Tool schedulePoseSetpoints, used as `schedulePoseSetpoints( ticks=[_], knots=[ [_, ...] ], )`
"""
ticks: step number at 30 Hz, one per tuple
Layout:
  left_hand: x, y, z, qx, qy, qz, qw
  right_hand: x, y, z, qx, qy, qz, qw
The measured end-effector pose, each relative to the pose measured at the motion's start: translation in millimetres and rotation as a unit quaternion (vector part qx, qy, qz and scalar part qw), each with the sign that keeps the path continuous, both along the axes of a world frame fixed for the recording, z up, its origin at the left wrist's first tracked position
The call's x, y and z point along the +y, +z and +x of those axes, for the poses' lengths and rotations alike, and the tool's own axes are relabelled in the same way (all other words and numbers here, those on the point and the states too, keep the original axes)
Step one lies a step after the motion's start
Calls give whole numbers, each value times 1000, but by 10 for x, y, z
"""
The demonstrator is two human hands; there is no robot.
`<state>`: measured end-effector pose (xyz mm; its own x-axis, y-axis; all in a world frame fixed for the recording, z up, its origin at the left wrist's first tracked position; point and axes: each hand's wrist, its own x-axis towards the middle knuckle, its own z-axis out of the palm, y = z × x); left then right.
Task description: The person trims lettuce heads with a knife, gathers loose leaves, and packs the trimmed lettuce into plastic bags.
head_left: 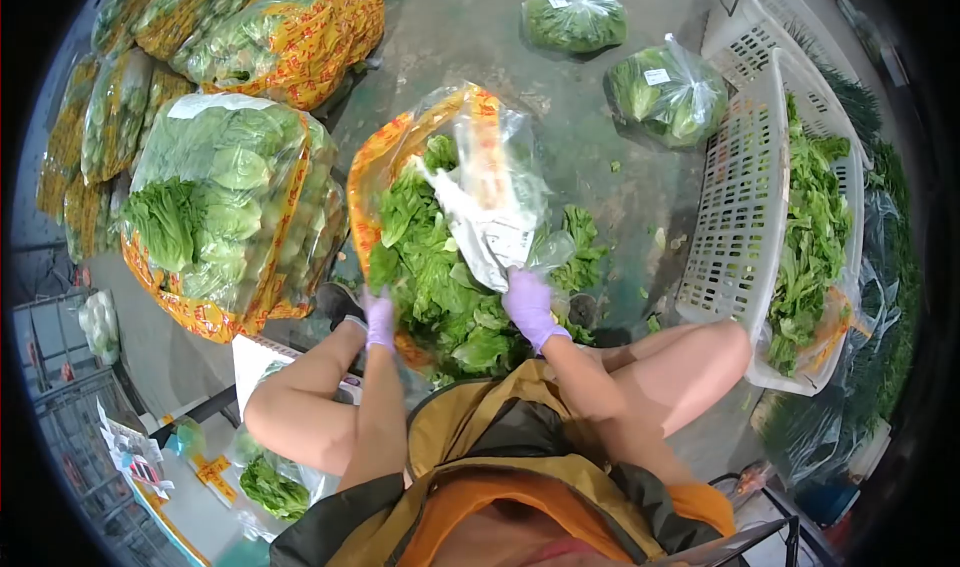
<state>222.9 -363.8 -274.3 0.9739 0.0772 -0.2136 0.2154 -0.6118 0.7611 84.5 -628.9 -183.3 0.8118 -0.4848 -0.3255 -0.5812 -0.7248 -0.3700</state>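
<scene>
An orange-patterned clear plastic bag [362,202] lies opened on the floor before me, with loose green lettuce [430,262] inside it. My right hand [528,307], in a purple glove, is closed on the lower end of a crumpled white plastic sheet [488,237] over the lettuce. Whether that sheet is part of the bag, I cannot tell. My left hand [378,319], also gloved, is at the bag's near left edge beside the leaves. Motion blurs its fingers, so their grip is unclear. More lettuce leaves [580,252] lie right of the bag.
A full bag of lettuce [240,187] stands at left, with several stacked bags [290,42] behind. Two tied bags of greens [575,17] [668,92] sit ahead on the floor. At right, a white crate [735,202] holds leaves. An open box [262,362] is by my left leg.
</scene>
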Motion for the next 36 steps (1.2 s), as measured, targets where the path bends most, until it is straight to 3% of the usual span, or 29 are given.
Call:
schedulePoseSetpoints(
  ticks=[2, 3, 4, 6, 7, 9, 12, 13, 14, 16, 18, 22, 24, 26, 28, 29, 31, 32, 33, 35, 36],
  knots=[
    [-135, -85, -122, 44, -59, 52, 996, 17, -121, 64, -14, -30, 62, 998],
    [-343, 169, -192, 105, 0, 10, 994, -18, -118, 127, -16, -31, 59, 998],
    [-464, 364, -181, 113, -37, 62, 991, -66, -91, 221, -28, -72, 109, 991],
    [-647, 208, -152, 50, 0, -128, 991, -126, 36, 402, -42, -117, 159, 979],
    [-794, 341, -149, 52, -7, -130, 990, -135, 153, 481, -73, -128, 244, 959],
    [-1218, 961, -91, 50, -20, -267, 962, -117, 288, 559, -150, -138, 356, 912],
    [-1502, 1465, 60, 45, -63, -248, 966, -200, 533, 607, -288, -172, 416, 845],
    [-1696, 1784, 35, 52, -22, -303, 951, -321, 724, 590, -271, -195, 464, 820],
    [-1788, 1986, 47, 48, -41, -271, 961, -434, 924, 578, -256, -213, 514, 790],
    [-2045, 2381, 110, 45, -68, -358, 930, -608, 1251, 620, -290, -238, 532, 759],
    [-2262, 2693, 176, 2, -118, -384, 916, -888, 1713, 500, -337, -229, 507, 759],
    [-2925, 3844, -255, -76, -210, -453, 863, -1447, 2692, 87, -455, -325, 470, 683],
    [-3267, 4248, -535, -119, -250, -481, 832, -1759, 3365, -340, -499, -243, 420, 718],
    [-3637, 4718, -999, -97, -235, -515, 819, -2062, 3726, -674, -557, -230, 310, 735],
    [-4045, 4981, -1394, -102, -291, -592, 745, -2351, 4134, -1031, -581, -210, 207, 758],
    [-4296, 5013, -1578, -102, -291, -592, 745, -2516, 4237, -1220, -662, -160, 292, 671],
    [-4866, 5019, -1905, -47, -356, -660, 660, -2756, 4613, -1500, -630, -188, 159, 736],
    [-5140, 5003, -2038, -19, -383, -690, 614, -2871, 4828, -1589, -476, -251, -68, 840],
    [-5409, 4967, -2167, -67, -387, -665, 635, -3234, 4765, -1691, -474, -227, -132, 841],
    [-5754, 4869, -2340, 39, -422, -623, 658, -3852, 4533, -1927, -390, -242, -198, 866],
    [-5853, 4809, -2370, 188, -441, -598, 642, -4080, 4416, -2046, -307, -280, -201, 887]
  ],
)
